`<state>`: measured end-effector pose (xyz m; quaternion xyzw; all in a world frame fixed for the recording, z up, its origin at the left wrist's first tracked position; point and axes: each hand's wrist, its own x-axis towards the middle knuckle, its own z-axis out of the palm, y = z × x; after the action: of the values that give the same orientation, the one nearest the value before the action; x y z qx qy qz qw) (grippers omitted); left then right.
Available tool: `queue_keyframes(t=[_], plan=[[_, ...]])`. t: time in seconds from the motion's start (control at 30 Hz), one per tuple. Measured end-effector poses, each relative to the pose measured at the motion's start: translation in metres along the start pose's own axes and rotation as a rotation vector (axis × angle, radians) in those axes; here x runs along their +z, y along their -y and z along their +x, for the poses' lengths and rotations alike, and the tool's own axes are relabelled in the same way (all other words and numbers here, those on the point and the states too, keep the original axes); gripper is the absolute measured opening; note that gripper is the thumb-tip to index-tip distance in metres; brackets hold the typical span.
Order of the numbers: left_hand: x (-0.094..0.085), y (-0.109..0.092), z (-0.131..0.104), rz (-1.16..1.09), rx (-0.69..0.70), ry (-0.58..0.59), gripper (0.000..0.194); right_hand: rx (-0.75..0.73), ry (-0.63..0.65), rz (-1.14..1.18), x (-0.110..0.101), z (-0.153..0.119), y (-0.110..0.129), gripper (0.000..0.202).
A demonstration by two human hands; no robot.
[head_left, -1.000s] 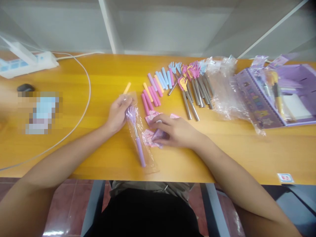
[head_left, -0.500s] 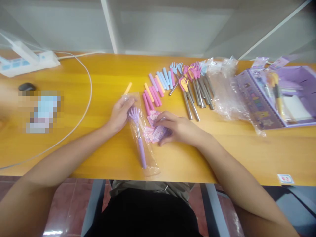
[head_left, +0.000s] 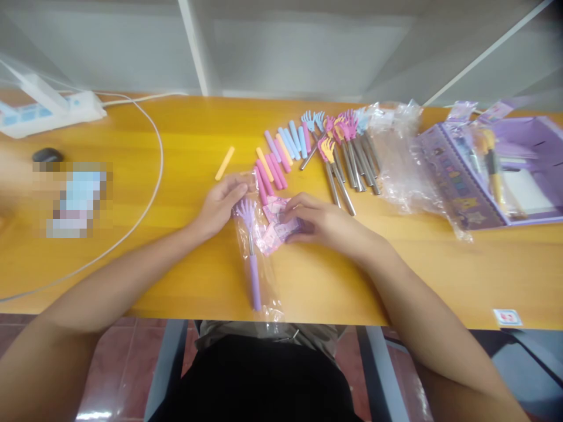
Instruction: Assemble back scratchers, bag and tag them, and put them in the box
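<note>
My left hand (head_left: 222,204) pinches the top end of a clear plastic bag (head_left: 269,293). Inside the bag lies a purple back scratcher (head_left: 254,281), its hand-shaped head toward my fingers and its handle pointing at the table's front edge. To the right, my right hand (head_left: 328,225) has its fingers closed on the right side of a small group of pink printed cards (head_left: 271,235) on the table. Its fingertips are partly hidden, so how many cards are gripped does not show.
Coloured handle tubes (head_left: 288,146) lie beyond the hands, with one yellow tube (head_left: 224,163) apart. Several back scratchers with bare metal rods (head_left: 352,155) lie right of them, then clear bags (head_left: 409,170) and a purple box (head_left: 479,193). Leftward are a mouse (head_left: 47,155), cable and power strip (head_left: 53,114).
My left hand has shifted slightly right and toward me with the bagged back scratcher; the bag's lower end now hangs past the table edge. My right hand's fingers have drawn together at the cards.
</note>
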<state>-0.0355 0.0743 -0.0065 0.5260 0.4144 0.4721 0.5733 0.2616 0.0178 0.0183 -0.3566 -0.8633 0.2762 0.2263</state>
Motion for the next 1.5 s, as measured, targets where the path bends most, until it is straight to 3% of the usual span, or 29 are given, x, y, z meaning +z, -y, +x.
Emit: queue_keyframes(t=[0.1, 0.23, 0.37, 0.43, 0.63, 0.73, 0.83, 0.93, 1.03, 1.17, 1.27, 1.5], plan=[[0.001, -0.003, -0.004, 0.045, 0.029, 0.130, 0.034, 0.026, 0.006, 0.013, 0.000, 0.002, 0.002, 0.036], [0.004, -0.009, -0.014, 0.145, 0.042, 0.276, 0.035, 0.041, 0.022, 0.033, 0.001, 0.003, 0.002, 0.032], [0.008, -0.011, -0.021, 0.140, 0.025, 0.304, 0.063, 0.082, 0.001, 0.019, 0.006, 0.002, -0.003, 0.040], [0.009, -0.010, -0.022, 0.124, 0.030, 0.286, 0.066, 0.106, -0.005, 0.016, 0.008, 0.002, -0.006, 0.042], [0.008, -0.004, -0.021, 0.148, 0.097, 0.316, 0.050, 0.130, -0.040, 0.055, 0.007, 0.004, 0.000, 0.033], [0.007, -0.007, -0.021, 0.268, 0.143, 0.354, 0.032, 0.126, -0.070, 0.097, 0.003, 0.005, 0.003, 0.023], [0.006, -0.013, -0.020, 0.421, 0.186, 0.422, 0.016, 0.203, -0.062, 0.250, 0.000, 0.003, 0.006, 0.027], [0.007, -0.017, -0.019, 0.507, 0.194, 0.438, 0.021, 0.258, -0.201, 0.402, 0.000, 0.001, 0.013, 0.029], [0.009, -0.016, -0.021, 0.495, 0.152, 0.405, 0.022, 0.190, -0.386, 0.499, 0.005, 0.002, 0.028, 0.024], [0.012, -0.013, -0.026, 0.287, 0.042, 0.430, 0.029, -0.015, -0.408, 0.264, 0.015, 0.008, 0.045, 0.011], [0.014, -0.010, -0.030, 0.135, -0.007, 0.499, 0.041, -0.111, -0.391, 0.045, 0.023, 0.013, 0.045, 0.005], [0.017, -0.012, -0.031, 0.011, -0.119, 0.542, 0.044, -0.016, -0.458, -0.084, 0.029, 0.014, 0.029, 0.008]])
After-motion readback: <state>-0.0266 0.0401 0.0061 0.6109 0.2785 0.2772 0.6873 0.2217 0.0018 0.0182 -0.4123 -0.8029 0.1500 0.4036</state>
